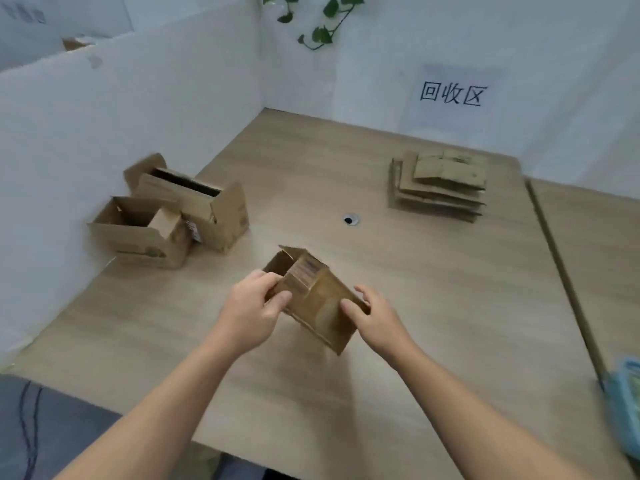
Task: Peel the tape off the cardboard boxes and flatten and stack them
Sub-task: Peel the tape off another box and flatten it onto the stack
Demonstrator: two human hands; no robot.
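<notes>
**Small box held in mid-air between both hands, tape step in hand**

Head view: a small brown cardboard box [313, 299] is held tilted above the light wooden table [433, 323], clear of its surface. The left hand [254, 306] grips the box's open end, fingers curled round the edge beside a raised flap. The right hand [375, 317] holds the lower end, thumb pressed on the top face and fingers wrapped behind the far side. A striped printed label sits on the upper face. Motion blur hides whether any tape remains there.

Two open brown cardboard boxes [180, 216] stand touching each other at the left wall, not yet flattened. A stack of flattened brown cardboard sheets [440, 188] lies well apart at the far right, below a white paper sign with black characters [450, 93].

Risks, as I judge them:
- The right hand's hold looks light. A hard pull by the left hand could jerk the box free and drop it.
- Pulling at a steep angle could rip the cardboard facing or snap the tape short.
- Flattening before the seam is free could crumple the panels, so the sheet would sit unevenly on the stack.
</notes>
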